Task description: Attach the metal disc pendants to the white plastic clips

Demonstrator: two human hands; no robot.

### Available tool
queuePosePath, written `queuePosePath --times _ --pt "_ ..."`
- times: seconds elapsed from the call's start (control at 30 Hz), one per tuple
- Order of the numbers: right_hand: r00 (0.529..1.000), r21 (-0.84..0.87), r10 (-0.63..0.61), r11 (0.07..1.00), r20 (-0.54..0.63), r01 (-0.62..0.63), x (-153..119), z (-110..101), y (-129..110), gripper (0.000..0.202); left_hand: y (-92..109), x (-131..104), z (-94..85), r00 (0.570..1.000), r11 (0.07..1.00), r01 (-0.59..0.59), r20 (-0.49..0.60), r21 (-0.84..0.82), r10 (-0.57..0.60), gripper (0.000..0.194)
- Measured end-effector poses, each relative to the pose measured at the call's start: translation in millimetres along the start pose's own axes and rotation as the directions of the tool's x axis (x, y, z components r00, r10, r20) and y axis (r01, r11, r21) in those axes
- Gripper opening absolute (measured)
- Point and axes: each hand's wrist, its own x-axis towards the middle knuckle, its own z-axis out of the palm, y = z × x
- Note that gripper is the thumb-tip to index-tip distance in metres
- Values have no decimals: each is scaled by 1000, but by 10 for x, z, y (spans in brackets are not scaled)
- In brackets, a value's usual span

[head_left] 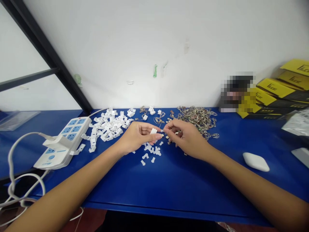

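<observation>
My left hand point(138, 135) is closed around a small white plastic part point(153, 131), held between thumb and fingers above the table. Close beside it, my right hand point(184, 137) pinches a tiny pale piece point(162, 130) at its fingertips; its exact kind is too small to tell. Below my left hand lie several loose small white tabs point(152, 149). Small round metallic discs point(167, 137) are scattered under and near my right fingers, partly hidden by them. Behind my right hand spreads a heap of tangled metal chains or clips point(196, 117).
A pile of white plastic parts point(108, 125) lies at the left, next to a white power strip point(65, 141) with a plug and cable. A white rounded case point(256, 161) rests at the right. Yellow and black boxes point(272, 88) are stacked against the wall on the blue table point(154, 190).
</observation>
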Motion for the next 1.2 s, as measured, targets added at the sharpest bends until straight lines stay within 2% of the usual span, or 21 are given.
queuePosePath --times 0.1,0.17,0.27,0.43,0.53,0.63,0.77,0.87,0.97,1.1,1.2 --pt "983 141 133 978 129 -151 -4 -11 -33 23 28 -16 12 999 999 -36 27 17 35 32" --pt "970 182 176 961 169 -206 -5 -17 -55 25 47 -27 20 998 999 -50 26 7 50 32" --pt "963 187 207 953 175 -239 0 -25 -65 26 57 -43 30 996 996 -85 22 8 85 33" --pt "947 227 233 932 221 -282 8 -48 -64 23 30 -59 49 988 969 -150 73 195 138 31" --pt "948 250 227 927 223 -281 13 -62 -107 19 13 -67 69 986 966 -145 110 212 124 32" --pt "955 247 211 933 211 -261 19 -62 -142 16 7 -73 93 990 979 -96 121 177 75 34" --pt "973 223 172 953 155 -205 11 -28 -102 13 -1 -70 126 996 990 -47 86 136 36 40" --pt "993 117 113 987 21 -115 -9 9 -57 20 -25 -55 140 1000 990 -30 6 138 29 42" --pt "992 -6 -13 1000 -122 12 -29 35 -51 32 -55 -38 147 999 995 -8 -34 99 12 42" --pt "983 -83 -126 990 -133 116 -36 50 -64 30 -66 -32 166 1000 1000 1 10 7 -2 37" --pt "983 -99 -142 987 -121 130 -28 55 -57 22 -45 -41 186 999 999 16 38 -29 -15 34"
